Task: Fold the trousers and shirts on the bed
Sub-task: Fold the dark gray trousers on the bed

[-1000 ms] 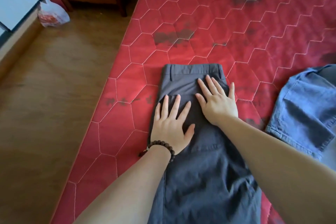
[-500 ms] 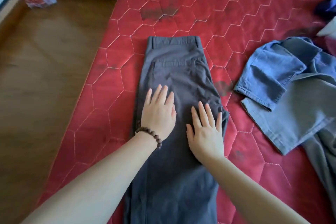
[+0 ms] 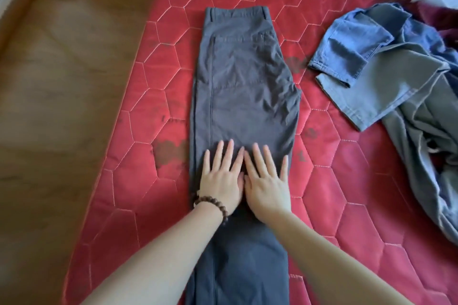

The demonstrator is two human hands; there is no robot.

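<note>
the left hand (image 3: pixel 220 181) lies flat with fingers straight on the dark grey trousers (image 3: pixel 243 77), and the right hand (image 3: pixel 269 184) lies the same way, touching it at the thumb side. the trousers rest on the red bed (image 3: pixel 148 131), long axis running away from the person, waistband at the far end. more clothes (image 3: pixel 386 69) lie to the right. i judge the next fold goes along this axis.

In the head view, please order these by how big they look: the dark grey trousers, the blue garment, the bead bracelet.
1. dark grey trousers
2. blue garment, partly folded and overlapped, so its true size is unsure
3. bead bracelet
</note>
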